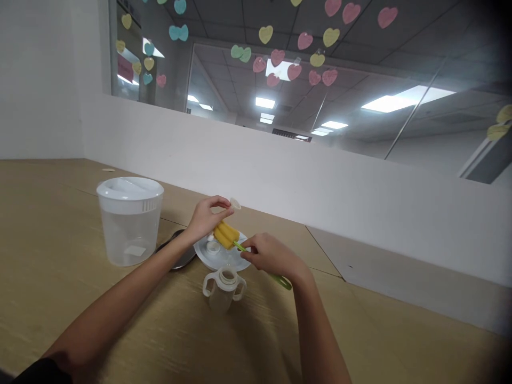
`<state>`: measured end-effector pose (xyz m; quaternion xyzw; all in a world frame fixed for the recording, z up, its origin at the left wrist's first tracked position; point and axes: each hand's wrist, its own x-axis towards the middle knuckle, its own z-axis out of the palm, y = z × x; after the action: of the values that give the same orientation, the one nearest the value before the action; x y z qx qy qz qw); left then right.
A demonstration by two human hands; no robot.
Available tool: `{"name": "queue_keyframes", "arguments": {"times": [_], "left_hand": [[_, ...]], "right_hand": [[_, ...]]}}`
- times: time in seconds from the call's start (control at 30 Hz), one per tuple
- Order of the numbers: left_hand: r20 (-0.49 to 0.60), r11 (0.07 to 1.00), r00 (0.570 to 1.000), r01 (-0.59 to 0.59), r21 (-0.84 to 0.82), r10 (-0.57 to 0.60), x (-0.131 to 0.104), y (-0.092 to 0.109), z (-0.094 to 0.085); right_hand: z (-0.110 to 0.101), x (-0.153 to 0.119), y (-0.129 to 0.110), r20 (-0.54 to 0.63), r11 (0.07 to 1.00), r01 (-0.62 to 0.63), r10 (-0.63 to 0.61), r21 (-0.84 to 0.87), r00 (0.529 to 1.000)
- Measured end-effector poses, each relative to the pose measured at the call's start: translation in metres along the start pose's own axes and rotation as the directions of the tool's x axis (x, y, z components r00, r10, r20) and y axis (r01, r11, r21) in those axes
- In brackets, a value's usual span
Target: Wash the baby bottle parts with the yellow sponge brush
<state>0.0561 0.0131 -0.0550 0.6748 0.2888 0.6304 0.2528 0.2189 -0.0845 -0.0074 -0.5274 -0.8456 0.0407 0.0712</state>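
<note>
My left hand (211, 214) pinches a small translucent cap-like piece (236, 204) between thumb and fingers, above the plate. The fingers of my right hand (272, 255) are closed round the green handle of a bottle brush (226, 235). Its yellow sponge head points up and left, just below my left hand and apart from the translucent piece. Under the sponge lies a white plate (208, 260), with a small white ring (213, 247) on it. In front of the plate stands an upright baby bottle (222, 292) with two side handles and an uncovered mouth.
A clear plastic jug (130, 234) with a white lid stands at the left. A dark, shiny metal dish (186, 260) lies partly behind my left forearm. Behind the wooden table (160, 341) runs a white wall (256, 170) below a window with heart-shaped notes.
</note>
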Motion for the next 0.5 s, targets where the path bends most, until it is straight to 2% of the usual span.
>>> {"name": "queue_keyframes", "arguments": {"times": [0.13, 0.23, 0.3, 0.4, 0.5], "left_hand": [[0.051, 0.999, 0.999, -0.011, -0.044, 0.013, 0.001, 0.000, -0.001], [0.021, 0.999, 0.999, -0.034, -0.003, 0.034, 0.003, -0.003, -0.003], [0.002, 0.999, 1.000, -0.027, 0.043, 0.027, 0.004, -0.004, -0.006], [0.054, 0.997, 0.998, 0.017, 0.076, -0.021, 0.005, -0.004, -0.008], [0.115, 0.997, 0.991, 0.056, 0.052, -0.062, 0.004, -0.002, -0.008]], "right_hand": [[-0.005, -0.005, 0.002, -0.071, 1.000, -0.014, 0.016, 0.026, 0.997], [-0.011, -0.009, 0.004, -0.141, 0.997, -0.069, 0.075, 0.041, 0.987], [-0.015, -0.011, 0.004, -0.233, 0.989, -0.141, 0.145, 0.035, 0.962], [-0.017, -0.012, 0.002, -0.367, 0.983, -0.178, 0.180, 0.039, 0.913], [-0.015, -0.010, 0.001, -0.338, 0.993, -0.116, 0.115, 0.017, 0.934]]}}
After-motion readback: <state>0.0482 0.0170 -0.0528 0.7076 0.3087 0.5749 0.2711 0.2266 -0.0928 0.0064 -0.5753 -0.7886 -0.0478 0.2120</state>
